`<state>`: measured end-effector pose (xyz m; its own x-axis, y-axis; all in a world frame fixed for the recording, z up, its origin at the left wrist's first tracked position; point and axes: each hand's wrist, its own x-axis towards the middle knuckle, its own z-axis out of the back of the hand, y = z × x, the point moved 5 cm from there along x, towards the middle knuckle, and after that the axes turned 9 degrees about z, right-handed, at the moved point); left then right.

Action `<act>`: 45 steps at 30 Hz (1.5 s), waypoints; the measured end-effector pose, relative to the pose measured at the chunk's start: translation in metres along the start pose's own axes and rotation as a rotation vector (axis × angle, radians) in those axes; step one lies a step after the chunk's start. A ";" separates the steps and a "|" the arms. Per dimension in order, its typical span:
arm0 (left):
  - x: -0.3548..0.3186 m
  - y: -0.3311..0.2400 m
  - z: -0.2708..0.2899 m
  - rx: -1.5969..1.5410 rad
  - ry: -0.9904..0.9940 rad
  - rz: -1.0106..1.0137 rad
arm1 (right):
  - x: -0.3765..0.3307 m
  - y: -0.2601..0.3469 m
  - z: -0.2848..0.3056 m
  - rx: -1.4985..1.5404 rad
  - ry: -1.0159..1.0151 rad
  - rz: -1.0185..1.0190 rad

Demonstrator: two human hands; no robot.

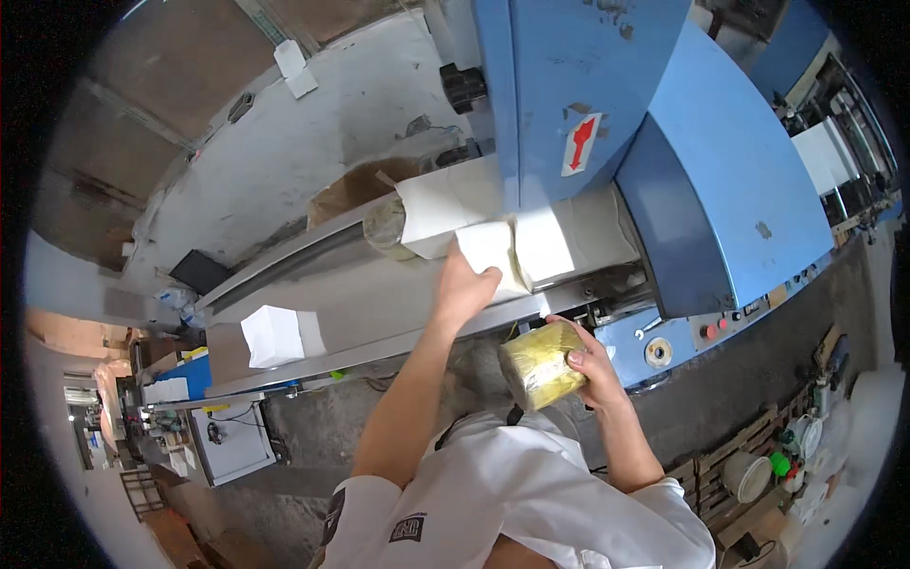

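Note:
My left hand [464,284] is closed on the near-left end of a white folded-paper stack [491,248], its thumb at the front and its other fingers partly hidden. My right hand [595,368] grips a yellow, film-covered, roll-shaped pack [545,363] in front of my body, off the near edge of the metal worktop. Just right of my left hand's stack stands another white paper stack [544,248]. Behind it lie more white sheets [450,204]. A see-through round pack [385,228] rests to their left.
The long metal worktop [365,284] carries a separate white paper block [272,337] at its left. A blue machine [678,218] rises over its right end, with red buttons [709,332] on the near panel. A wooden pallet [735,441] and a bucket [747,476] stand at lower right.

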<state>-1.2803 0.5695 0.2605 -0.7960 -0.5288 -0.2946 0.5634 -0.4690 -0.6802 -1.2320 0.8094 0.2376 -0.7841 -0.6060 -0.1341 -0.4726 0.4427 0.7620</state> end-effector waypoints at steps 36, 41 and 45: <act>-0.026 0.260 0.196 -1.136 0.357 0.053 | 0.078 -0.080 -0.182 -0.711 -0.089 0.329; -0.084 0.229 0.193 -1.256 0.590 -0.067 | 0.079 -0.131 -0.192 -0.121 0.027 -0.154; -0.128 0.240 0.197 -1.087 0.568 0.044 | 0.060 -0.149 -0.224 -0.096 0.150 -0.169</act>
<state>-0.9998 0.3853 0.2668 -0.9177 -0.0189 -0.3968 0.3301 0.5193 -0.7882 -1.1183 0.5589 0.2579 -0.6252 -0.7606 -0.1748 -0.5461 0.2663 0.7943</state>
